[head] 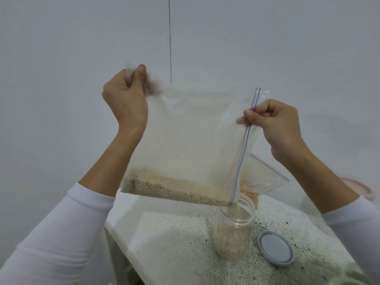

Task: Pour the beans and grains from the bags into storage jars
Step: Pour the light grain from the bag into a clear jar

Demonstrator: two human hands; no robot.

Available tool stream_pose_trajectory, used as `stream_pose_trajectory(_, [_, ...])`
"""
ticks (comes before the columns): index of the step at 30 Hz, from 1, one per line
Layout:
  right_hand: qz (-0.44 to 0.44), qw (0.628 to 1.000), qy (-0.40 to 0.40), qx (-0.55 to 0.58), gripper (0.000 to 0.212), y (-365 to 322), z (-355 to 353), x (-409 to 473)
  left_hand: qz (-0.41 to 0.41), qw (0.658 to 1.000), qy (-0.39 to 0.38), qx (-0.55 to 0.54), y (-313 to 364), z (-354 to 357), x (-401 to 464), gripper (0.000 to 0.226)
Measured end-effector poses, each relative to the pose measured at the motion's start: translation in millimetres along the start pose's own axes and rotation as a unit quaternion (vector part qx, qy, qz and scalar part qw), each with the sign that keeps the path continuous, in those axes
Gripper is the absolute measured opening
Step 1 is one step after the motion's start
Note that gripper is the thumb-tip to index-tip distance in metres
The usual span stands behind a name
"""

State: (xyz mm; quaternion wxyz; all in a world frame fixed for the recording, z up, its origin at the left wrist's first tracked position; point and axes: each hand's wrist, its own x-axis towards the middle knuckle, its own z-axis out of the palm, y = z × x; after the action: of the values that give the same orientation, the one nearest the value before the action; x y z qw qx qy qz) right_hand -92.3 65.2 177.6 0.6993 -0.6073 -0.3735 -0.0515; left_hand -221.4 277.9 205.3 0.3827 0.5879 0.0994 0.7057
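1. Our left hand (123, 97) has its fingers (141, 69) curled tight around the bunched upper left corner of the zip bag (191, 136), and our right hand (275, 122) pinches the zip strip (245, 138) on the right edge between thumb and curled fingers.
2. The bag hangs turned on its side, its grains (174, 189) lying along the low edge, with the lower right corner at the mouth of the open jar (234, 231) on the near part of the desk (185, 239).
3. We judge spilling the main risk: the opening is much wider than the jar mouth, so a sudden slide of grain could overshoot onto the desk.
4. The light jar could also tip if the bag corner knocks its rim.
5. The lid (276, 250) lies just right of the jar; a second bag (263, 177) sits behind.
6. We can read no brand, label or writing anywhere.
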Motion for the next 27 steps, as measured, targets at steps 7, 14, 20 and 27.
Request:
stream_pose_trajectory(7, [-0.002, 1.0, -0.014, 0.0, 0.022, -5.1, -4.3, 2.1, 0.003, 1.0, 0.013, 0.0, 1.3, -1.6, -0.5, 0.054])
stream_pose_trajectory(14, [0.004, 1.0, -0.013, 0.001, 0.022, -3.4, -6.5, 1.5, 0.007, 1.0, 0.01, 0.007, 6.3, 0.0, -3.4, 0.054])
stream_pose_trajectory(20, [0.017, 1.0, -0.024, 0.0, 0.023, -1.2, -6.2, 0.1, 0.013, 1.0, -0.003, 0.006, 8.7, 5.5, -6.7, 0.054])
stream_pose_trajectory(27, [0.018, 1.0, -0.021, 0.0, 0.022, 0.0, -9.5, 0.3, 0.005, 1.0, 0.005, 0.008, 8.7, 9.4, -6.6, 0.055])
